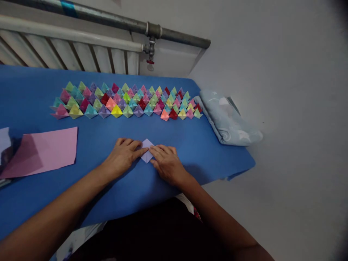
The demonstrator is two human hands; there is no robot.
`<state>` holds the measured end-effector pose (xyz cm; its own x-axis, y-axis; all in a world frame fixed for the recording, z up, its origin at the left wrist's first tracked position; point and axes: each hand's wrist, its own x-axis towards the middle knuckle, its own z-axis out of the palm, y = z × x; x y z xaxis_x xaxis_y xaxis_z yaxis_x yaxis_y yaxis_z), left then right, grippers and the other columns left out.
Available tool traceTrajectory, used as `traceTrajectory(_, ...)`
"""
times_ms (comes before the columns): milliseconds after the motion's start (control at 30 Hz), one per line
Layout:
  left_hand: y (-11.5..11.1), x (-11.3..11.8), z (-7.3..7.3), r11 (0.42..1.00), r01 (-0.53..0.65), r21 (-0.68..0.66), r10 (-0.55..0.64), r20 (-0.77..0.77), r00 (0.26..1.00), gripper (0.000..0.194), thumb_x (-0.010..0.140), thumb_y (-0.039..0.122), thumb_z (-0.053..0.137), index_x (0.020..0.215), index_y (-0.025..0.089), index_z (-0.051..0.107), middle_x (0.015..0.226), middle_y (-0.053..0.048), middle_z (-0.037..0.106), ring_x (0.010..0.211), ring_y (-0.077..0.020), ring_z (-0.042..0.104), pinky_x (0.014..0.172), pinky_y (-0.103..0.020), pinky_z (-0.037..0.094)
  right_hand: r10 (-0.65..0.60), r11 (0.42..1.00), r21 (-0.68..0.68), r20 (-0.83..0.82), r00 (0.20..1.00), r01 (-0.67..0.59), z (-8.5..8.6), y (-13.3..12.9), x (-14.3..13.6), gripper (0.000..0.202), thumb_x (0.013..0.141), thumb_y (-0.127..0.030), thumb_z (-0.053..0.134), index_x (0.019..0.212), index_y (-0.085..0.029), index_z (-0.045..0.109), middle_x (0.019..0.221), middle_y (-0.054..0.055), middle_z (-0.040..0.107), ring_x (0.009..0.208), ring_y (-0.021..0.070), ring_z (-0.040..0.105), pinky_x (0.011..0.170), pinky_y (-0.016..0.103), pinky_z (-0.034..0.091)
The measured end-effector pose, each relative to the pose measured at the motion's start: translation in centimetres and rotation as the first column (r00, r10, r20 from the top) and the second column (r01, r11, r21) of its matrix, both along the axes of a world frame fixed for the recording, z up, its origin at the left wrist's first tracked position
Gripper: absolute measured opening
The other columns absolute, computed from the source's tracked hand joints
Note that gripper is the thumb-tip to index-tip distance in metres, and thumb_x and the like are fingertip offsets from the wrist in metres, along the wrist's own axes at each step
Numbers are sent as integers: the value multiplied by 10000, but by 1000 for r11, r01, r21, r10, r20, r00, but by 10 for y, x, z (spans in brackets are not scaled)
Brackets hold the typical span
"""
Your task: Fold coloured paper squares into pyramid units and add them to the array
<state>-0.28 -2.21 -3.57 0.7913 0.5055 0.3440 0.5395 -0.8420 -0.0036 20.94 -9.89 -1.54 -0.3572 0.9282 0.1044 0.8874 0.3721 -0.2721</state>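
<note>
A small lavender paper square (147, 156), turned like a diamond with creases meeting near its middle, lies flat on the blue table surface (103, 203). My left hand (123, 154) rests at its left side, with the thumb reaching onto the paper and the other fingers spread. From the right, my right hand (167, 163) lays its fingertips on the paper's right edge, the fingers extended and slightly apart. Both hands press on the paper without gripping it. Beyond them stand rows of folded paper boats (116, 111) in many colours.
A pink paper sheet (49, 152) lies at the left, with white paper (4, 143) beside it. A folded light blue cloth (228, 119) sits at the right near the wall. Behind the table are a radiator (89, 54) and a metal pipe (179, 37).
</note>
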Motion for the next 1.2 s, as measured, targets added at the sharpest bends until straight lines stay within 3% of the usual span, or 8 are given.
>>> traceTrajectory(167, -11, -15, 1, 999, -28, 41, 29, -1, 1000, 448, 958, 89, 372, 1267, 234, 662, 1211, -126, 707, 1017, -276, 615, 837, -460, 441, 4, 1000, 18, 14, 1000, -4, -2, -1, 2, 395, 1030, -331, 461, 1367, -172, 593, 1445, 112, 588, 1315, 272, 505, 1041, 456, 350)
traceTrajectory(367, -21, -29, 9, 996, -90, 6, 90, 1, 996, 420, 969, 103, 373, 1241, 231, 666, 1226, -90, 720, 1053, -289, 626, 848, -467, 451, 1, 1000, 1, 18, 1000, -1, 6, 2, 0, 360, 1026, -320, 472, 1315, -173, 629, 1420, 101, 612, 1282, 271, 532, 1019, 448, 355)
traceTrajectory(500, -17, -18, 17, 994, -101, 48, 97, 83, 992, 338, 964, 126, 405, 1097, 194, 708, 1172, -113, 726, 1033, -283, 629, 856, -463, 451, 2, 1000, 1, 49, 999, -2, 9, 5, -3, 335, 1016, -321, 496, 1276, -179, 651, 1386, 99, 639, 1229, 281, 566, 995, 455, 353)
traceTrajectory(633, -8, -5, 27, 998, 58, 21, -60, 125, 990, 316, 916, 96, 420, 1033, 179, 702, 1100, -116, 728, 980, -262, 641, 822, -426, 463, -4, 1000, 15, 50, 999, 3, 11, 5, -4, 333, 995, -314, 542, 1271, -161, 649, 1368, 107, 650, 1215, 290, 574, 990, 461, 350)
traceTrajectory(733, -10, -3, 33, 997, -38, 69, 21, 226, 974, 247, 914, 110, 452, 886, 184, 686, 1040, -107, 727, 960, -260, 635, 829, -425, 457, -11, 1000, -2, 45, 999, 11, 13, 5, -5, 317, 983, -301, 564, 1254, -165, 654, 1369, 106, 649, 1213, 290, 574, 985, 455, 354)
traceTrajectory(833, -14, -3, 31, 995, -17, 95, -15, 325, 946, 245, 931, 99, 468, 973, 200, 686, 1125, -85, 727, 1081, -259, 618, 924, -435, 429, -22, 1000, -18, 40, 999, 23, 15, 4, -6, 322, 988, -292, 549, 1274, -177, 641, 1378, 103, 643, 1230, 286, 560, 991, 455, 355)
traceTrajectory(967, -12, -1, 18, 992, 127, -21, -119, 225, 967, 321, 951, 81, 403, 1072, 192, 678, 1074, -85, 749, 974, -226, 667, 952, -441, 414, -40, 997, -70, 41, 998, 43, 17, 5, -7, 329, 998, -295, 519, 1291, -192, 629, 1394, 107, 629, 1252, 289, 546, 1007, 471, 353)
traceTrajectory(1200, 1, -11, 14, 964, 136, -228, -96, 179, 979, 302, 897, 132, 467, 1102, 215, 673, 1106, -67, 749, 954, -216, 690, 1035, -472, 368, -75, 995, -59, 5, 997, 75, 16, 5, -12, 345, 951, -312, 567, 1256, -169, 642, 1344, 121, 660, 1247, 311, 546, 1016, 472, 348)
